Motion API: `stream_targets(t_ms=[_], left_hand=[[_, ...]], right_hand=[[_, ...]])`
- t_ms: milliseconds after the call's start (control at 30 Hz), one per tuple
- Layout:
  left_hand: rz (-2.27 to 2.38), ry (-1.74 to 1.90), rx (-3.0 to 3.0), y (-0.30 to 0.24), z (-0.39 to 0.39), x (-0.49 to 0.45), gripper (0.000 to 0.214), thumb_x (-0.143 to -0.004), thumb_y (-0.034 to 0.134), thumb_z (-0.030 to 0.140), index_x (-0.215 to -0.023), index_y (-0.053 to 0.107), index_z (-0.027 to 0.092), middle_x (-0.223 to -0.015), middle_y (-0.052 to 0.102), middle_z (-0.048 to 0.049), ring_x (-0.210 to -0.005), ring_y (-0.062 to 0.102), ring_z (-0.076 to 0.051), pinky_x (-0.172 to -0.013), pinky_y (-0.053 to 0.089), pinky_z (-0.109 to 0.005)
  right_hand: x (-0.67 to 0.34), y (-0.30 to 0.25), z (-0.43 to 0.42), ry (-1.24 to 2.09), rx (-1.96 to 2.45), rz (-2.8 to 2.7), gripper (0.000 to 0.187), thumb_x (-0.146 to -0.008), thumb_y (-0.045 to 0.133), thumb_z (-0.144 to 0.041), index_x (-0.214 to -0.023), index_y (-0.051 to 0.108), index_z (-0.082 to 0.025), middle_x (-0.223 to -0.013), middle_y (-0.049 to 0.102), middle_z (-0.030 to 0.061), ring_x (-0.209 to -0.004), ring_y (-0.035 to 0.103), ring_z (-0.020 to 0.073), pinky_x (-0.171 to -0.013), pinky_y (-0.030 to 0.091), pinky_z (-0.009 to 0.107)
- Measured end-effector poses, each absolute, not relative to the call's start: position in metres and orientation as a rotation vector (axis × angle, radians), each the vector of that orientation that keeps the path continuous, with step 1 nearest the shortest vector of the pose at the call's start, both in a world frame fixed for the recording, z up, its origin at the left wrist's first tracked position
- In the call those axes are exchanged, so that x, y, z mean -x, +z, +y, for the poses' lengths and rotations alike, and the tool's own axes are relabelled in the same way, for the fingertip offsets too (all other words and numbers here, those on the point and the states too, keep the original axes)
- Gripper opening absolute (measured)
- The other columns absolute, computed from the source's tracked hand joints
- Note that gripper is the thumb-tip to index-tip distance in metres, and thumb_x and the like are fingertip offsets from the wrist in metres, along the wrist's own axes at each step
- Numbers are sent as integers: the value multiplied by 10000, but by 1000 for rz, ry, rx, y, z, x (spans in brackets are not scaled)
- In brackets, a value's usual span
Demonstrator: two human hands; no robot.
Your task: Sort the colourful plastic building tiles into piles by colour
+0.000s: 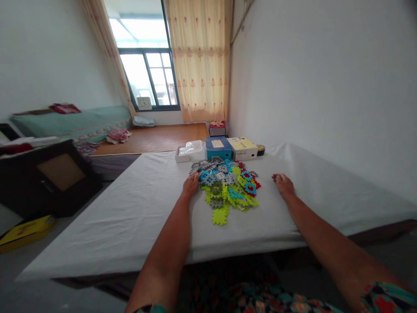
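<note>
A heap of toothed plastic building tiles (224, 180) lies on the white-covered table, in lime green, blue, grey and red. My left hand (191, 184) rests on the cloth against the heap's left edge; its fingers point forward, look loosely open, and are partly hidden from me. To the right of the heap and apart from it, my right hand (284, 184) lies on the cloth with loosely bent fingers and nothing in them. One flat lime green tile (220, 215) sits at the heap's near end.
Behind the heap stand a blue box (219, 148), a yellow and white box (242, 148) and a clear plastic container (195, 150). A dark cabinet (48, 178) is left of the table (130, 217). A white wall (319, 87) rises on the right.
</note>
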State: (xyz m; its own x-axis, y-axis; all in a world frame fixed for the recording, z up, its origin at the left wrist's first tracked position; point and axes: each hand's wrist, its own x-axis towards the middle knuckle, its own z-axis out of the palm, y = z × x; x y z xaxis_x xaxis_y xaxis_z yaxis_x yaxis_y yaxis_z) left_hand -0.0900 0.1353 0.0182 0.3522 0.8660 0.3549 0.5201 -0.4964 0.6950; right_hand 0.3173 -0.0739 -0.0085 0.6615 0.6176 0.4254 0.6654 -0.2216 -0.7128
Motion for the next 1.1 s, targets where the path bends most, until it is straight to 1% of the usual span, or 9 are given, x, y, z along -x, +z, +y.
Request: stream_targets(t_ms=[167,333,433,533,667,733,833,1033,1100], left_hand=[[1174,984,-2186,13,139,85,448,-949,336,436,-1141,670,208,-1334,584,-68,-1283,478,-208,-1095,346,-356],[1142,930,-2258,10,134,78,497,-926,402,481,-1310,539,198,-1427,492,-88,-1357,384,-211,-1143,260,-368],[1147,879,-2289,11,129,76,561,-906,424,524,-1344,496,182,-1451,459,-114,-1367,369,-235,-1145,247,-392],[1143,830,-2306,15,129,74,601,-894,411,568,-1321,511,157,-1424,485,-135,-1351,392,-242,-1139,253,-397],[1093,765,-2325,26,137,69,594,-881,416,573,-1258,568,139,-1342,568,-127,-1287,466,-243,-1109,310,-392],[1062,744,-2324,31,142,68,577,-891,388,560,-1218,605,137,-1296,607,-112,-1249,502,-244,-1090,342,-389],[1047,766,-2290,30,148,71,583,-922,292,527,-1188,637,140,-1255,638,-90,-1207,539,-244,-1069,373,-388],[1159,936,-2110,14,151,83,535,-904,333,541,-1155,670,210,-1201,674,-37,-1173,567,-243,-1034,398,-382],[1179,915,-2143,13,150,83,532,-907,331,541,-1165,663,216,-1227,661,-37,-1181,563,-241,-1037,394,-382]], right_hand=[[-320,-11,-70,20,1933,-940,350,-806,395,-320,-972,665,-173,-932,738,82,-803,686,181,-789,525,339],[-317,-11,-71,13,1990,-982,378,-837,369,-308,-1020,663,-157,-976,729,90,-870,675,183,-841,507,349],[-313,-6,-67,52,1979,-1034,335,-835,417,-310,-992,680,-172,-970,730,85,-909,666,202,-872,495,377],[-305,4,-57,113,1908,-1142,285,-821,501,-324,-991,691,-196,-998,728,66,-927,663,191,-877,497,340],[-285,27,-37,228,1711,-1438,345,-815,574,-392,-1099,673,-222,-1103,701,59,-917,666,184,-832,520,310],[-274,39,-26,295,1656,-1615,408,-766,652,-426,-1130,668,-242,-1093,702,52,-901,669,201,-814,530,323],[-264,51,-11,334,1636,-1795,500,-665,764,-411,-1133,679,-256,-1060,709,38,-946,656,221,-871,512,330],[-299,59,18,576,1565,-1675,543,-710,743,-419,-1203,640,-217,-1167,675,67,-943,659,226,-813,541,337],[-323,55,25,497,1677,-1521,540,-727,734,-398,-1210,625,-184,-1172,671,96,-945,661,230,-827,538,353]])
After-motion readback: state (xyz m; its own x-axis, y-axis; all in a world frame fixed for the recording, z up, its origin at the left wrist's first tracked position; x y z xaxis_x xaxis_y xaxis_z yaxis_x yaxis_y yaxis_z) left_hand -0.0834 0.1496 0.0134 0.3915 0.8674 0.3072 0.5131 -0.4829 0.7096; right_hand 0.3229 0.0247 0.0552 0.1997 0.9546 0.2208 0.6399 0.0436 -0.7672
